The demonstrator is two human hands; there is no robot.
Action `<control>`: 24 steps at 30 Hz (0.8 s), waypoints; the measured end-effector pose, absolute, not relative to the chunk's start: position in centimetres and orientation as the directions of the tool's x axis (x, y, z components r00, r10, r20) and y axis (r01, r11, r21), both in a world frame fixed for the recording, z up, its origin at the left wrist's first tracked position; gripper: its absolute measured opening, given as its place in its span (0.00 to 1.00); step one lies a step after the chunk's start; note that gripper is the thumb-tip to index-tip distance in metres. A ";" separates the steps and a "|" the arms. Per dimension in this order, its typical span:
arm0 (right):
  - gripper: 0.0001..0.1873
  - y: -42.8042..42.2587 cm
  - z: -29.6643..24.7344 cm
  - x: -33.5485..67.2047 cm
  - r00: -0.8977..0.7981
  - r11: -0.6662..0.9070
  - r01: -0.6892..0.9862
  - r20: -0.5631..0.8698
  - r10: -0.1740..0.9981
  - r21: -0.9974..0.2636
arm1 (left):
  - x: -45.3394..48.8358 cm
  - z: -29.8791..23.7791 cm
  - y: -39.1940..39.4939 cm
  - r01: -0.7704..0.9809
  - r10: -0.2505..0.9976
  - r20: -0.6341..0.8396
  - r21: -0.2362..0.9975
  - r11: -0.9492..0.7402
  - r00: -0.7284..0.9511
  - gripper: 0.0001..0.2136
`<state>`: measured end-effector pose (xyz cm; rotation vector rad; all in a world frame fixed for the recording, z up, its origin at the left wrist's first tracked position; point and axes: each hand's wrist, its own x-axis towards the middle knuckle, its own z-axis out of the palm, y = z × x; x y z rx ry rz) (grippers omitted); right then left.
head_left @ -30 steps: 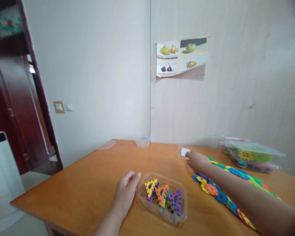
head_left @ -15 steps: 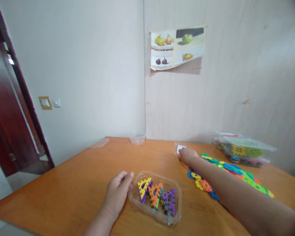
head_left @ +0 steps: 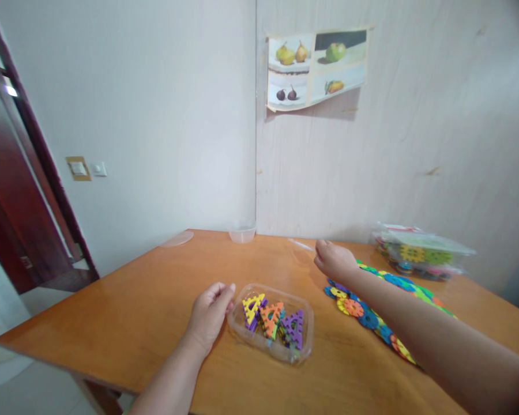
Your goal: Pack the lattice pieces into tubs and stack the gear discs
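Observation:
My left hand (head_left: 211, 311) rests on the table (head_left: 134, 323), fingers curled against the left end of a clear plastic tray (head_left: 305, 334). Inside the tray are yellow, orange and purple toothed triangle pieces (head_left: 271, 318). My right hand (head_left: 334, 259) reaches across to the far side and pinches the edge of a thin clear lid (head_left: 300, 245), which is lifted and seen almost edge-on. Beneath my right forearm lies a flat mat of joined colourful gear discs (head_left: 363, 314).
A clear box of colourful gear pieces (head_left: 419, 253) stands at the back right by the wall. A small clear cup (head_left: 242, 233) and a round clear lid (head_left: 177, 238) sit at the table's far edge. A dark wooden door (head_left: 8, 190) is at the left.
My right hand has closed on the clear lid that lay flat on the table and raised it off the surface. My left hand stays by the tray. The camera has tilted slightly.

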<state>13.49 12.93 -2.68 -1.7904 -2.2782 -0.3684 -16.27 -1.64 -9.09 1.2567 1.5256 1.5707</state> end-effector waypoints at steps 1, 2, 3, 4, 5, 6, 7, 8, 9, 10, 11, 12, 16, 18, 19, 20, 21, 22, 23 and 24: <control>0.14 12.3 -2.4 13.8 -0.215 0.217 0.976 0.357 0.909 0.034 | -16.3 -9.1 -1.6 0.183 0.906 0.213 0.971 -0.154 -0.366 0.18; 0.13 11.6 -2.0 14.3 -0.184 0.208 0.978 0.395 0.900 -0.020 | -16.4 -9.2 -1.5 0.180 0.906 0.213 0.971 -0.155 -0.366 0.18; 0.12 10.9 -1.8 14.7 -0.139 0.204 0.974 0.438 0.888 -0.102 | -16.4 -9.2 -1.5 0.176 0.906 0.212 0.972 -0.157 -0.366 0.18; 0.10 10.2 -1.5 15.2 -0.083 0.207 0.955 0.478 0.874 -0.214 | -16.4 -9.3 -1.4 0.170 0.906 0.213 0.972 -0.159 -0.366 0.18; 0.09 9.5 -1.4 15.6 -0.013 0.217 0.912 0.505 0.863 -0.348 | -16.4 -9.2 -1.4 0.163 0.905 0.213 0.973 -0.163 -0.367 0.18; 0.08 8.8 -1.2 16.0 0.061 0.231 0.839 0.507 0.860 -0.493 | -16.4 -9.2 -1.4 0.155 0.905 0.214 0.974 -0.168 -0.367 0.18; 0.07 8.1 -1.2 16.4 0.125 0.247 0.736 0.484 0.866 -0.631 | -16.4 -9.2 -1.4 0.147 0.906 0.215 0.974 -0.172 -0.364 0.18; 0.07 7.3 -1.2 16.7 0.175 0.259 0.604 0.443 0.879 -0.754 | -16.3 -9.1 -1.4 0.140 0.907 0.218 0.974 -0.178 -0.361 0.18; 0.08 6.6 -1.3 16.8 0.207 0.262 0.450 0.385 0.899 -0.854 | -16.3 -9.1 -1.4 0.135 0.908 0.220 0.974 -0.183 -0.357 0.18; 0.09 5.8 -1.4 16.9 0.219 0.252 0.290 0.320 0.922 -0.923 | -16.3 -9.0 -1.4 0.129 0.909 0.221 0.974 -0.186 -0.353 0.19; 0.09 5.0 -1.6 16.9 0.213 0.230 0.141 0.257 0.943 -0.963 | -16.2 -9.0 -1.4 0.122 0.910 0.220 0.974 -0.189 -0.350 0.19; 0.09 4.2 -1.9 16.7 0.189 0.197 0.014 0.196 0.962 -0.980 | -16.3 -9.0 -1.4 0.115 0.911 0.219 0.975 -0.190 -0.350 0.19; 0.11 1.0 -3.4 15.0 0.055 0.000 -0.223 -0.013 0.998 -0.975 | -16.4 -9.3 -1.3 0.088 0.909 0.219 0.976 -0.201 -0.355 0.21; 0.15 -0.5 -4.2 13.7 0.020 -0.078 -0.241 -0.085 0.996 -0.967 | -16.6 -9.4 -1.2 0.088 0.906 0.229 0.973 -0.211 -0.356 0.22; 0.17 -1.1 -4.6 13.0 0.008 -0.100 -0.239 -0.105 0.994 -0.966 | -16.6 -9.4 -1.2 0.088 0.906 0.231 0.973 -0.214 -0.355 0.22; 0.20 -1.6 -5.0 12.4 0.002 -0.111 -0.235 -0.115 0.993 -0.966 | -16.7 -9.4 -1.2 0.086 0.906 0.231 0.973 -0.214 -0.355 0.23; 0.21 -2.1 -5.5 11.9 -0.009 -0.121 -0.229 -0.122 0.992 -0.966 | -16.7 -9.4 -1.3 0.085 0.906 0.229 0.973 -0.213 -0.355 0.23; 0.20 -2.4 -5.8 11.4 -0.021 -0.130 -0.222 -0.128 0.992 -0.966 | -16.7 -9.4 -1.3 0.085 0.907 0.226 0.974 -0.210 -0.355 0.23; 0.20 -2.6 -6.2 11.0 -0.034 -0.133 -0.217 -0.129 0.991 -0.967 | -16.7 -9.4 -1.4 0.085 0.909 0.223 0.975 -0.206 -0.353 0.23; 0.18 -2.8 -6.5 10.8 -0.047 -0.136 -0.212 -0.129 0.990 -0.968 | -16.7 -9.4 -1.4 0.085 0.911 0.222 0.975 -0.206 -0.348 0.23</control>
